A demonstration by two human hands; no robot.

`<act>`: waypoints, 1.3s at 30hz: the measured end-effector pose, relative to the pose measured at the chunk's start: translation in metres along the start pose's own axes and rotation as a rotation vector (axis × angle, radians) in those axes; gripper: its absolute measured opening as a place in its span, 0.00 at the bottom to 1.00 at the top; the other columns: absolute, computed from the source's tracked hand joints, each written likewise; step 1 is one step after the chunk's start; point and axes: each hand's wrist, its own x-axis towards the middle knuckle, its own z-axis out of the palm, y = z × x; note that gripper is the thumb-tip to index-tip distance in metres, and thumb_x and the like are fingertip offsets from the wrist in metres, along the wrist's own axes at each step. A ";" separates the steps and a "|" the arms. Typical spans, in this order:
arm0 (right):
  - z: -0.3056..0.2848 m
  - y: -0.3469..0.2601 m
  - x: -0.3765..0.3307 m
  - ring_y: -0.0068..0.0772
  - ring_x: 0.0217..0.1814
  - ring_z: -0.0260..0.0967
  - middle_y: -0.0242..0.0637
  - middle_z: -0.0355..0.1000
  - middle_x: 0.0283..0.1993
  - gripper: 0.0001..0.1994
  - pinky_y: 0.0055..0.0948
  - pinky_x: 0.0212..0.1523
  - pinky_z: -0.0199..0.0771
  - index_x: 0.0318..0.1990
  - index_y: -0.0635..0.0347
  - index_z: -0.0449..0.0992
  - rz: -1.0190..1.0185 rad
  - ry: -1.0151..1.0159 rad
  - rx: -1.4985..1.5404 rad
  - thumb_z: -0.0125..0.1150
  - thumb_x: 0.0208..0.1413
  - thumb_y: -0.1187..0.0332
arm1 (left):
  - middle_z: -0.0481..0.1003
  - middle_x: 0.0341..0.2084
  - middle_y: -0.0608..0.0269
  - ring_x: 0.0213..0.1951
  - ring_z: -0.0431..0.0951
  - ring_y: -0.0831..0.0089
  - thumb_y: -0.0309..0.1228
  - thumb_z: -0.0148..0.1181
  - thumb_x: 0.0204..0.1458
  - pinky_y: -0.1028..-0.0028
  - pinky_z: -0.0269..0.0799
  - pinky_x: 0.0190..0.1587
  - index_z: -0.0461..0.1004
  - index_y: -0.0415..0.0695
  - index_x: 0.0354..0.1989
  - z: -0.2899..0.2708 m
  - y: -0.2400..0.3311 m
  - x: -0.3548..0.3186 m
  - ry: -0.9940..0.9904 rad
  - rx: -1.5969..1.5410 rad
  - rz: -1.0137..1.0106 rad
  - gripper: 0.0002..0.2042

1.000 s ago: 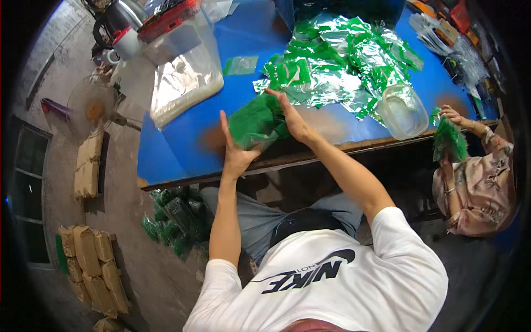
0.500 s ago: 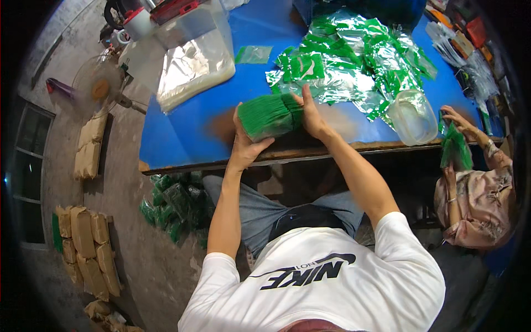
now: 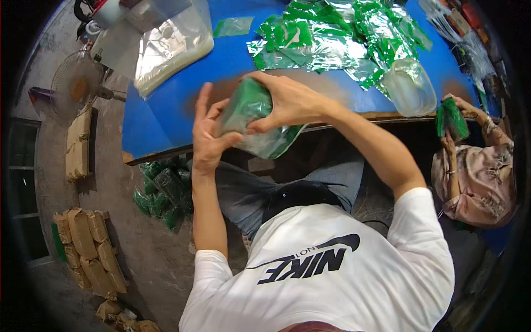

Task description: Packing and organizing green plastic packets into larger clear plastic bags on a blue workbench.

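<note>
Head view: above the near edge of a blue table [image 3: 157, 122], toward its near-left corner, I am holding up a green bundle [image 3: 238, 108] in a clear plastic bag [image 3: 271, 147] between my two hands. My right hand [image 3: 287, 102] is clamping the bundle from the right, its fingers [image 3: 260, 76] arching over the far end and its thumb pressing the face toward me. My left hand [image 3: 209, 138] is touching the left side, fingers spreading apart, index standing clear, thumb resting against the plastic; whether it is gripping, I cannot tell. The bundle is lying just right of my left fingers and against my right palm, its long axis seemingly slanting from the far side toward the near edge, though my right hand is hiding part of it. Loose plastic is hanging below my right thumb. Toward the far edge, green-and-silver packets [image 3: 332, 50] are lying piled.
</note>
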 end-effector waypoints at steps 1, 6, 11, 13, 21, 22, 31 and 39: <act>0.008 -0.005 0.001 0.49 0.45 0.75 0.50 0.76 0.42 0.42 0.40 0.47 0.74 0.61 0.64 0.64 0.066 0.076 0.118 0.74 0.39 0.53 | 0.67 0.54 0.54 0.58 0.70 0.65 0.28 0.70 0.50 0.68 0.68 0.59 0.50 0.43 0.70 0.006 0.003 -0.003 0.193 -0.189 0.068 0.41; 0.048 -0.017 0.010 0.37 0.46 0.75 0.49 0.76 0.43 0.33 0.35 0.50 0.73 0.48 0.68 0.72 0.074 0.288 0.659 0.76 0.37 0.55 | 0.65 0.58 0.52 0.59 0.68 0.60 0.56 0.38 0.66 0.60 0.68 0.60 0.51 0.42 0.70 0.031 -0.001 0.003 0.678 -0.220 0.251 0.33; 0.063 -0.020 0.001 0.31 0.52 0.72 0.43 0.75 0.50 0.37 0.32 0.57 0.71 0.57 0.65 0.70 0.050 0.389 0.663 0.79 0.37 0.62 | 0.65 0.57 0.55 0.56 0.67 0.65 0.54 0.32 0.68 0.65 0.62 0.61 0.53 0.44 0.70 0.017 -0.032 0.011 0.662 0.143 0.158 0.30; 0.061 0.005 -0.005 0.29 0.50 0.72 0.40 0.75 0.49 0.35 0.31 0.56 0.71 0.56 0.65 0.70 0.118 0.382 0.626 0.77 0.39 0.64 | 0.64 0.57 0.54 0.57 0.65 0.66 0.52 0.33 0.69 0.66 0.59 0.62 0.52 0.44 0.70 0.024 -0.051 0.022 0.603 0.110 0.106 0.29; 0.027 0.081 -0.057 0.48 0.54 0.73 0.48 0.71 0.54 0.37 0.48 0.55 0.76 0.60 0.68 0.66 0.397 0.703 1.491 0.63 0.49 0.47 | 0.80 0.30 0.56 0.34 0.80 0.62 0.34 0.68 0.48 0.65 0.74 0.38 0.79 0.40 0.31 -0.158 -0.061 0.154 0.676 0.909 0.200 0.10; 0.027 0.092 -0.063 0.49 0.55 0.72 0.48 0.71 0.55 0.38 0.50 0.56 0.76 0.61 0.67 0.66 0.394 0.744 1.462 0.62 0.49 0.47 | 0.80 0.31 0.57 0.34 0.80 0.60 0.37 0.68 0.47 0.64 0.74 0.39 0.79 0.41 0.30 -0.186 -0.062 0.175 0.708 1.054 0.117 0.11; 0.036 0.097 -0.073 0.41 0.50 0.75 0.45 0.74 0.52 0.38 0.43 0.50 0.80 0.57 0.66 0.71 0.538 0.692 1.417 0.66 0.44 0.46 | 0.83 0.27 0.64 0.30 0.81 0.71 0.52 0.72 0.42 0.70 0.74 0.37 0.85 0.48 0.32 -0.353 -0.107 0.216 0.648 0.925 -0.340 0.20; 0.037 0.100 -0.063 0.42 0.49 0.76 0.46 0.74 0.52 0.39 0.44 0.51 0.80 0.58 0.66 0.70 0.520 0.631 1.469 0.68 0.43 0.45 | 0.80 0.24 0.65 0.26 0.75 0.75 0.47 0.70 0.46 0.72 0.71 0.33 0.85 0.45 0.35 -0.349 -0.089 0.214 0.664 0.853 -0.370 0.17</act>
